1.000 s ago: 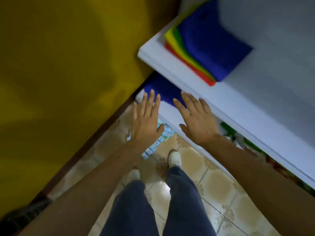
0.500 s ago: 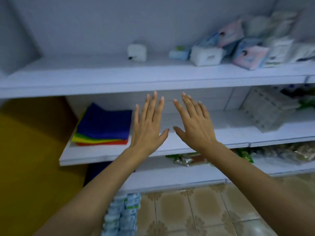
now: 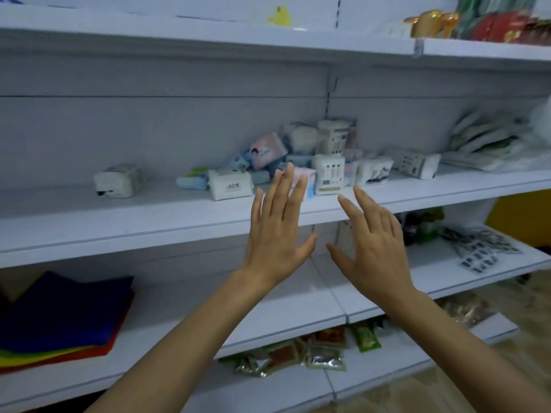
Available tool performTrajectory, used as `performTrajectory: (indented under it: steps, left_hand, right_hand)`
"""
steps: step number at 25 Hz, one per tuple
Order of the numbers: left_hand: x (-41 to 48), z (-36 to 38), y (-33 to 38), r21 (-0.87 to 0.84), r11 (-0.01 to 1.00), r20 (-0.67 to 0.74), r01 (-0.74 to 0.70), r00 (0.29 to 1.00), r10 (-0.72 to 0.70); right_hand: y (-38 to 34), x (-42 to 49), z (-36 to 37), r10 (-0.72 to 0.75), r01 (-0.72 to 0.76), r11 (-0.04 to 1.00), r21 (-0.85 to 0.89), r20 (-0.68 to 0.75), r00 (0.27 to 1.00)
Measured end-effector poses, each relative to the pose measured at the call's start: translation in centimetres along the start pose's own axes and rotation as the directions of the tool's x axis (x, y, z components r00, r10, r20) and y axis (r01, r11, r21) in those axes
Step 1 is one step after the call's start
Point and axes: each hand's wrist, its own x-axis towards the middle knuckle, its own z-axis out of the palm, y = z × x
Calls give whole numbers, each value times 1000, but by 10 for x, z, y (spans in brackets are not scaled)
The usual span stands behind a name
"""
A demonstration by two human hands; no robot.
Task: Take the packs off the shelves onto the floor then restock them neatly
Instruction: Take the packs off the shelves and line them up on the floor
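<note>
While the left hand (image 3: 277,234) and right hand (image 3: 372,245) hover side by side in the head view, each grip is apart, fingers straight, holding nothing. Just beyond the fingertips, a loose heap of small white, pink and blue plastic-wrapped packs (image 3: 298,162) lies on the white metal shelf (image 3: 149,222), and one white pack (image 3: 119,180) sits well apart to the left. No pack shows on the visible strip of tan tiled floor (image 3: 417,391). This shelf looks not yet unloaded, so restocking is still to come.
</note>
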Motion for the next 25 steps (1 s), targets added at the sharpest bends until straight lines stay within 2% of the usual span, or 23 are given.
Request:
performTrajectory:
  steps: [5, 12, 15, 18, 21, 25]
  left_hand:
    - [25, 52, 9, 28, 999, 96, 27, 995, -29]
    - [80, 124, -60, 72, 991, 129, 111, 984, -120]
    - [130, 162, -86, 86, 990, 196, 112, 972, -127]
    - [164, 197, -98, 179, 981, 228, 75, 967, -115]
    - [162, 208, -129, 242, 962, 151, 128, 974, -168]
    - [154, 194, -175, 336, 913, -67, 234, 972, -224]
  right_hand:
    - [63, 14, 27, 11, -12, 1000, 16, 64, 998]
    - [89, 60, 112, -96, 86, 993, 83, 120, 988]
    - [110, 90, 142, -87, 79, 994, 76, 117, 989]
    - [133, 115, 163, -104, 97, 993, 64, 115, 988]
    - [136, 148, 193, -135, 122, 985, 124, 103, 986]
    - [111, 229, 230, -282, 270, 947, 173, 50, 958]
